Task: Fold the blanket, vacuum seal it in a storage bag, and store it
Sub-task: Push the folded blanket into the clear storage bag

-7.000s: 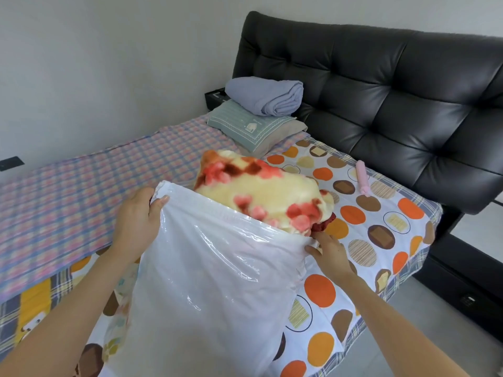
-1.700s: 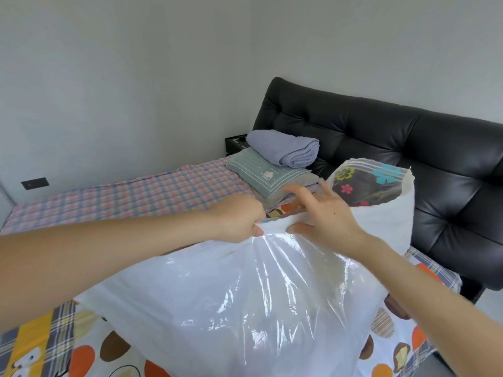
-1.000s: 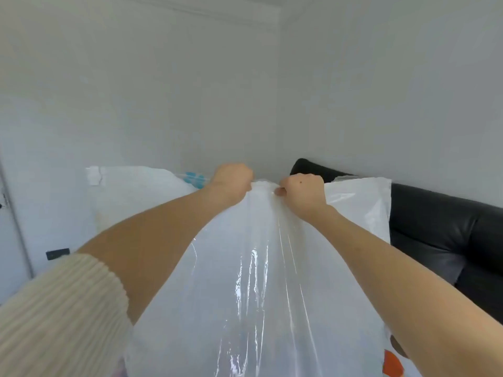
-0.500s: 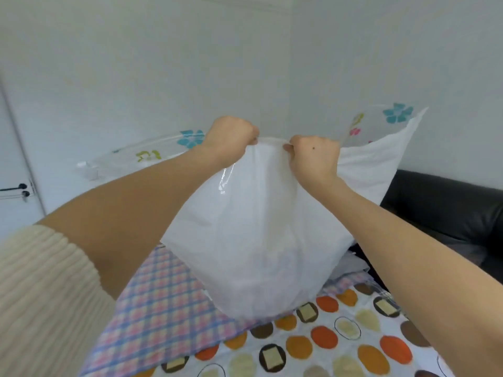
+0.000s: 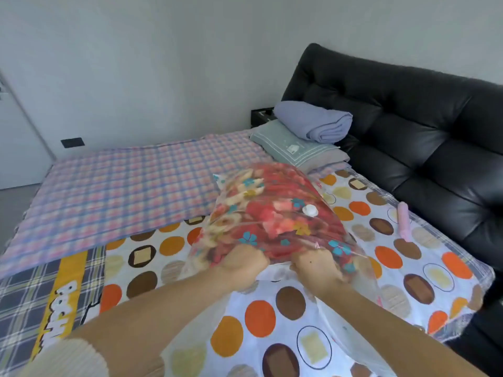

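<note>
Clear storage bag (image 5: 275,186) lies on the bed, on the dotted sheet (image 5: 424,270), far end just beside the pink plaid cloth (image 5: 122,191). Inside the bag: the blanket (image 5: 275,224), red and cream floral, bunched up and filling the far part. The bag carries small printed flowers, blue and yellow. White round valve cap (image 5: 310,210) sits on top of the bag, over the blanket. The bag's near part is flat clear plastic running back under the forearms; its mouth is out of frame.

Left hand (image 5: 239,265) is clenched, fingers curled into the bag plastic at the blanket's near edge. Right hand (image 5: 315,270) does the same just beside it, knuckles up, gripping the plastic. Both are motion-blurred, so exact finger placement is unclear. Cream ribbed sleeve (image 5: 68,360) on the left arm, pushed up.

Writing: yellow stripe (image 5: 61,303) on the blue-check fabric at lower left has white bubble letters, blurred and cut off, not readable as a whole word. Small white label on the green pillow (image 5: 294,148), too small to read.

Rest: folded lavender cloth (image 5: 315,123) on top of the pillow, at the black tufted headboard (image 5: 408,118). Pink stick-shaped object (image 5: 404,221) on the sheet near the headboard, well apart from the bag. Black wall socket (image 5: 72,142) low on the wall at left. Dark nightstand (image 5: 262,115) behind the pillow.
</note>
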Demonstrator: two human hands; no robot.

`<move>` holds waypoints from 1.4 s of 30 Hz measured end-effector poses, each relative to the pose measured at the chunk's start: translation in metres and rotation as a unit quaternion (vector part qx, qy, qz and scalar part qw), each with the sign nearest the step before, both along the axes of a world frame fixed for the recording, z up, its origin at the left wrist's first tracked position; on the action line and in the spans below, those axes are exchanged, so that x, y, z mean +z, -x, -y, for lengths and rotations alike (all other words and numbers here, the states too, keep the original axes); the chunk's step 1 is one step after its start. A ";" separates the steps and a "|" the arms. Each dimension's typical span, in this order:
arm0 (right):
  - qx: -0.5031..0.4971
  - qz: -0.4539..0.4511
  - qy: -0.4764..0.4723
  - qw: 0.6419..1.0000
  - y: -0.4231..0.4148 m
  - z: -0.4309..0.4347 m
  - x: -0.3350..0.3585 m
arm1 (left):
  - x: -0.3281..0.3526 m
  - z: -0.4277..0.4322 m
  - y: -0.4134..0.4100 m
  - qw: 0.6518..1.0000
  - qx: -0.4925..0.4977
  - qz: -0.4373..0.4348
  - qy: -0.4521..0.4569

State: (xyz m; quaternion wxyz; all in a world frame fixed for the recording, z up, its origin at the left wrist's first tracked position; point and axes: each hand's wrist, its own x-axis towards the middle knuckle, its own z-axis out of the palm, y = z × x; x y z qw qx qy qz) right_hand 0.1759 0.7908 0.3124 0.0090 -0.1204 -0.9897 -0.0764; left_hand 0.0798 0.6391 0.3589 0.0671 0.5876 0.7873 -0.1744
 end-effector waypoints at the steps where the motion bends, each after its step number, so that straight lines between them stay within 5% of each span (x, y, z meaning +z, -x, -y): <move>1: -0.018 0.029 -0.010 0.999 -0.010 0.011 -0.016 | -0.018 0.009 -0.015 1.000 0.003 0.014 0.006; 10: 0.045 0.268 0.042 0.961 -0.105 0.086 -0.040 | -0.093 0.093 -0.051 0.957 0.079 0.280 -0.003; 12: 0.032 0.293 0.103 0.950 -0.103 0.079 -0.037 | -0.096 0.098 -0.037 0.955 0.117 0.270 -0.038; 17: -0.042 0.123 0.116 0.985 -0.060 0.036 -0.019 | -0.105 0.093 0.014 0.943 0.213 0.203 -0.155; 22: -0.099 -0.004 0.186 0.977 0.014 -0.047 -0.039 | -0.116 0.032 0.083 0.925 0.270 0.157 -0.218; 28: -0.067 0.099 0.151 0.981 0.108 -0.118 -0.109 | -0.148 -0.050 0.157 0.887 0.388 0.161 -0.193; 33: -0.008 0.136 0.118 0.984 0.088 -0.100 -0.211 | -0.208 -0.060 0.196 0.852 0.457 0.165 -0.195; 38: 0.084 0.052 0.100 0.990 0.056 -0.096 -0.228 | -0.224 -0.089 0.215 0.878 0.399 0.120 -0.236; 42: 0.060 -0.156 0.141 0.976 0.121 -0.148 -0.157 | -0.207 -0.129 0.236 0.903 0.357 0.091 -0.222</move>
